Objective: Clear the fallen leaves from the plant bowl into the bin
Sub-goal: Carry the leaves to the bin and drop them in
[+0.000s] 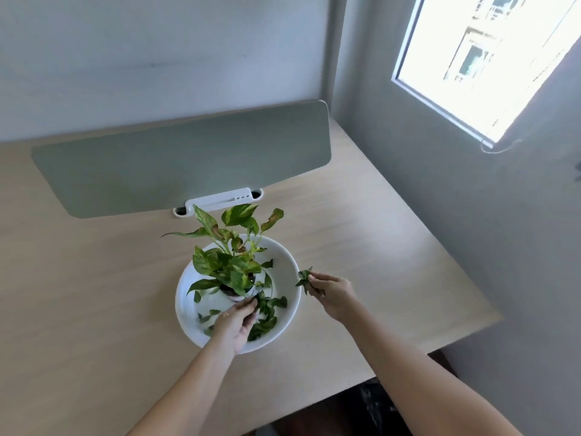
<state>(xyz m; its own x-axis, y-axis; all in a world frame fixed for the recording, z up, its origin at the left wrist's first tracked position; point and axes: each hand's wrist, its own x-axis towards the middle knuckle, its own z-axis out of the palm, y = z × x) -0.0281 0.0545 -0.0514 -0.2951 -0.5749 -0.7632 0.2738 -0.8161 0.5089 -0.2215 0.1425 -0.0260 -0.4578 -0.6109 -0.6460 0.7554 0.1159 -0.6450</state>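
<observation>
A white plant bowl (287, 262) sits in the middle of a pale wooden desk. A small potted plant (229, 262) with green and yellow leaves stands inside it. Several dark fallen leaves (267, 322) lie on the bowl's near side. My left hand (237, 325) is inside the bowl, its fingers pinched on a leaf next to the pot. My right hand (330, 292) is just outside the bowl's right rim, holding a small bunch of picked leaves (303, 278). No bin shows clearly in this view.
A grey-green divider panel (182, 165) on a white bracket (220, 201) stands behind the bowl. The desk (377, 247) ends at a right edge near the wall. A bright window (490, 64) is at the upper right. Dark floor shows below the desk's near edge.
</observation>
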